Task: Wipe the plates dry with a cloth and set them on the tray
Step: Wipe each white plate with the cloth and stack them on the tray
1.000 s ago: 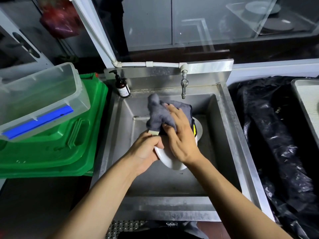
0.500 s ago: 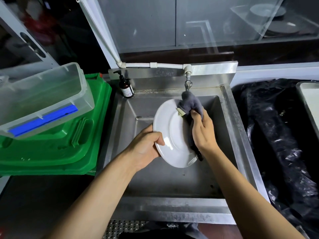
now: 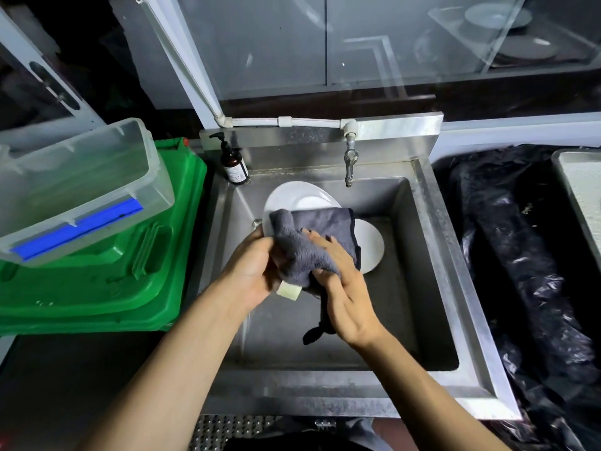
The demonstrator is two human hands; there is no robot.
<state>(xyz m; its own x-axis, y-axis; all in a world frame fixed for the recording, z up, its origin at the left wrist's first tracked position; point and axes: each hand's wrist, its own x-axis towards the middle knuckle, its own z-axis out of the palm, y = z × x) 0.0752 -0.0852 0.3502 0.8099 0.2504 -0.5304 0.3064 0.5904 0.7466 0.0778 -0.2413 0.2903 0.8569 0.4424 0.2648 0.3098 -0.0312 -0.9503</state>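
From the head camera we see a steel sink point(image 3: 419, 255) walled on all sides, its tap point(image 3: 350, 159) hanging over the back edge and a soap bottle point(image 3: 233, 164) in the back left corner. Green crates point(image 3: 107, 268) crowd the left rim, a clear box point(image 3: 74, 187) stacked on them; black plastic sheeting point(image 3: 520, 255) lines the right, with a tray point(image 3: 582, 190) at the far right edge. We hold a white plate point(image 3: 292, 196) tilted above the basin, our left hand point(image 3: 257, 271) gripping its left rim. A grey cloth point(image 3: 312, 242) covers most of its face, and our right hand point(image 3: 344, 288) presses the cloth with fingers spread. A second pale plate edge point(image 3: 370, 245) shows just right of the cloth.
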